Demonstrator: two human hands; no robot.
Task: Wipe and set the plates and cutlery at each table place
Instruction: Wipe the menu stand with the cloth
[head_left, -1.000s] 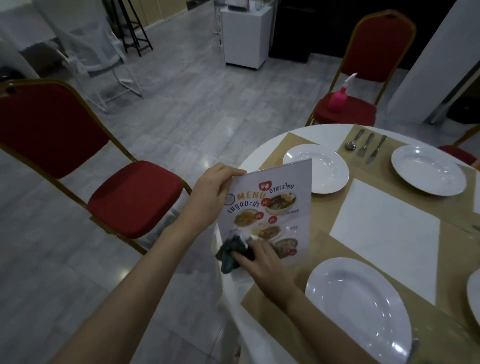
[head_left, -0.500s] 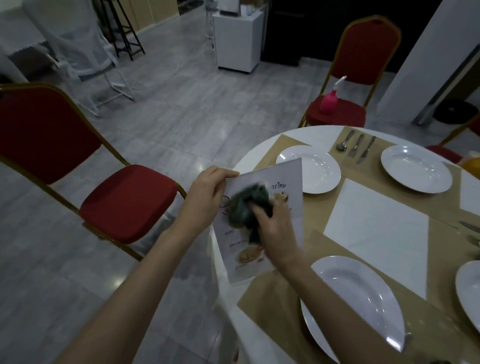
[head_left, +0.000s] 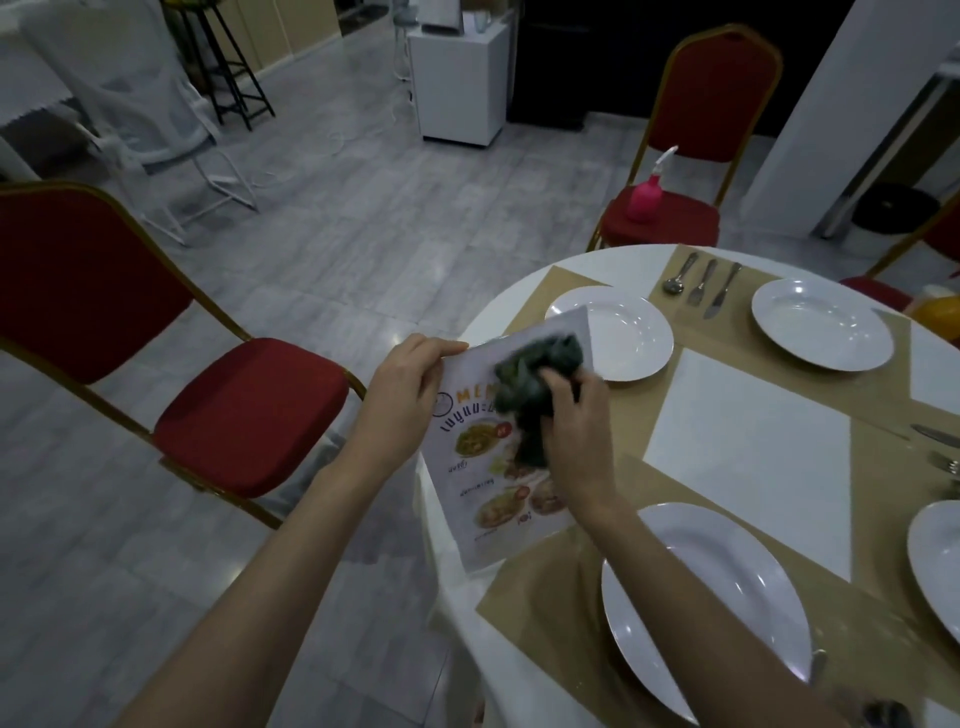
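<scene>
Head view: right hand grips cloth, now wiping higher up the menu, apparently near its top; left hand pinches its edge; plates wait

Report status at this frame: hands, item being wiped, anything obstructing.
Left hand grips menu card by its top corner. Right hand presses dark cloth on the card's upper face. Nearest plate under right forearm, nothing blocking.

Head-worn camera looks forward and down, close over the table edge.
</scene>
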